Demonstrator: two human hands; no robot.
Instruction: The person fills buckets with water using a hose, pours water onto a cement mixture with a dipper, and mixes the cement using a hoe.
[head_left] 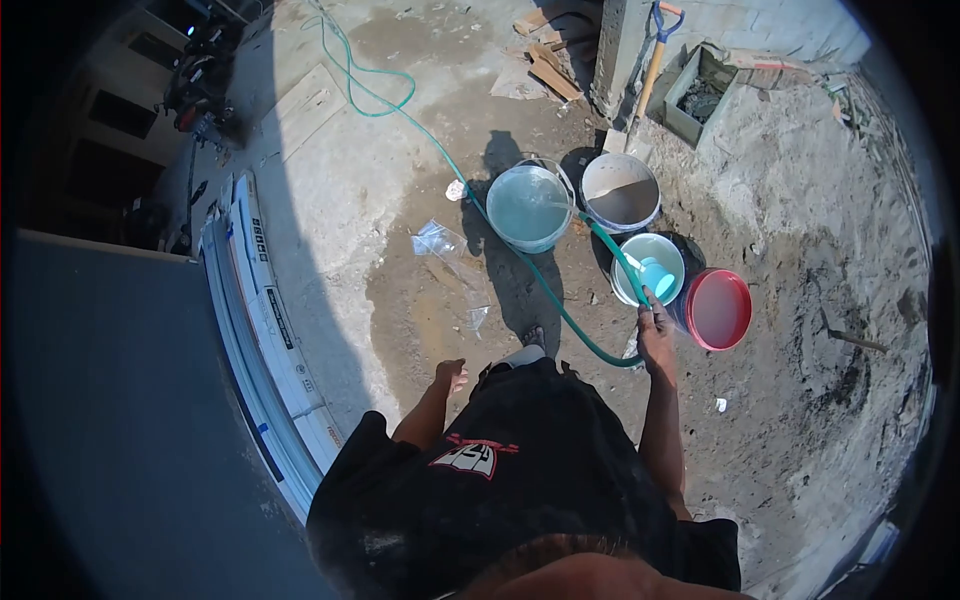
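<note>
My right hand (655, 338) is wrapped round a green garden hose (614, 252), whose end points at a white bucket (528, 240). Water runs from the hose end into this bucket, which holds clear bluish water. Below the hose stands another white bucket (622, 284) with a light-blue dipper (656, 277) inside. Beside it is a red bucket (738, 340) with cloudy liquid in it. My left hand (452, 375) hangs low by my side, fingers loosely curled, with nothing visible in them.
A bucket (600, 212) with greyish contents stands behind, near a shovel (650, 75) and a trough (690, 100) of grey material. Wood scraps (553, 72) lie at the back. Clear plastic (438, 240) is on the wet ground. Long packaged panels (275, 330) lie at left; motorbikes (200, 90) stand beyond.
</note>
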